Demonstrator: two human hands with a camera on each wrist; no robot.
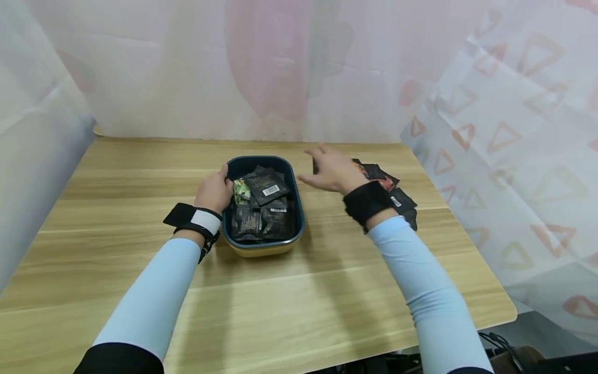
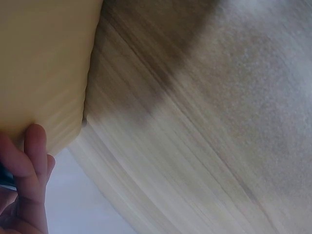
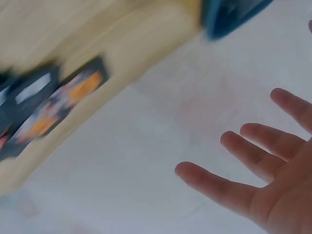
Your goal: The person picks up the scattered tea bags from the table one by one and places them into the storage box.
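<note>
The tray (image 1: 299, 208), dark blue inside w/ yellow outer wall, stands mid-counter (image 1: 280, 291) and already holds several dark packets (image 1: 261, 208). The left hand (image 1: 214, 191) grips its left rim, fingers curled on the wall. The right hand (image 1: 329, 169) hovers with fingers spread, holding nothing, just above the loose packets (image 1: 390, 189) lying on the counter to the right of the tray. So approx. half seems done: some packets are in, a small pile is left outside.
</note>
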